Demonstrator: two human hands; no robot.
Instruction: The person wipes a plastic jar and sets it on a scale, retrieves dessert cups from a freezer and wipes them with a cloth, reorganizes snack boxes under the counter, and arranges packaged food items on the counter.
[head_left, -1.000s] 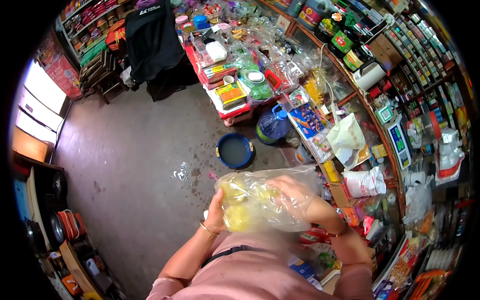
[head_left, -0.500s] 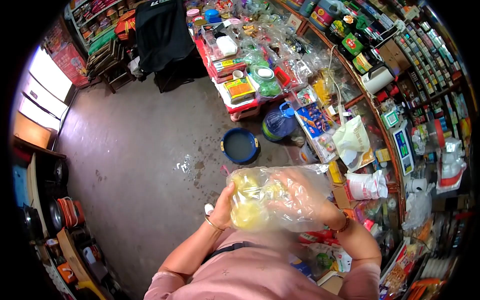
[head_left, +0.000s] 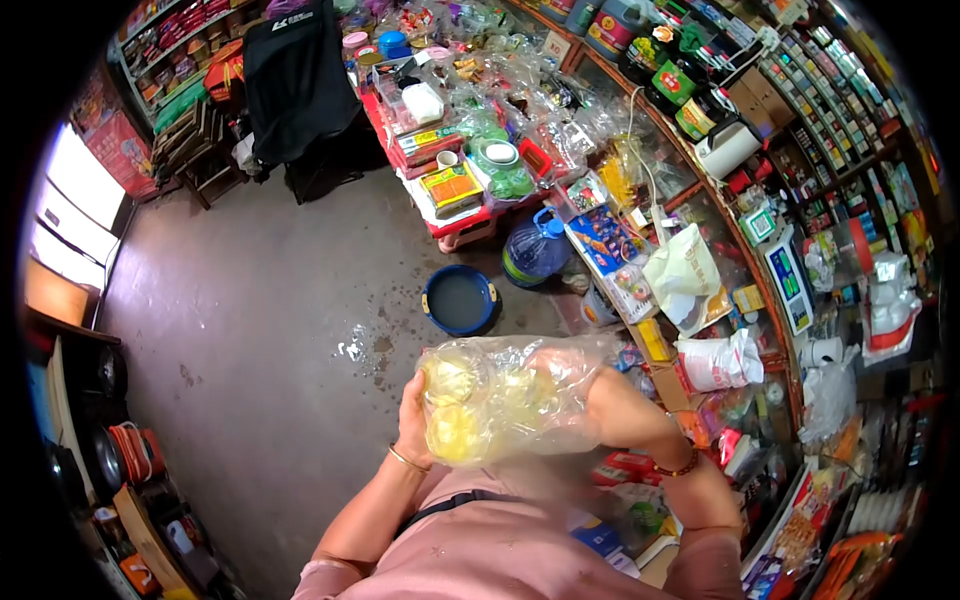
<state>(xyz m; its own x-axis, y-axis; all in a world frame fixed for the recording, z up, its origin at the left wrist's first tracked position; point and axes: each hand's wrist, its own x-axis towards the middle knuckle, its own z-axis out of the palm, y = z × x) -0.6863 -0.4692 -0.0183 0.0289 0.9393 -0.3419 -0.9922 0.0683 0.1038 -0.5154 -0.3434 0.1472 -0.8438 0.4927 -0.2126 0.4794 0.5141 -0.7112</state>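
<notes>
My left hand (head_left: 413,418) grasps the clear, oblong plastic bag (head_left: 508,432) at 9 o'clock, likely steadying it for my right hand (head_left: 608,400), grip unclear.

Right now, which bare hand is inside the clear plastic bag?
The right hand, wearing the reddish beaded bracelet; the left hand, wearing the gold-coloured bangle, holds the bag from outside.
</notes>
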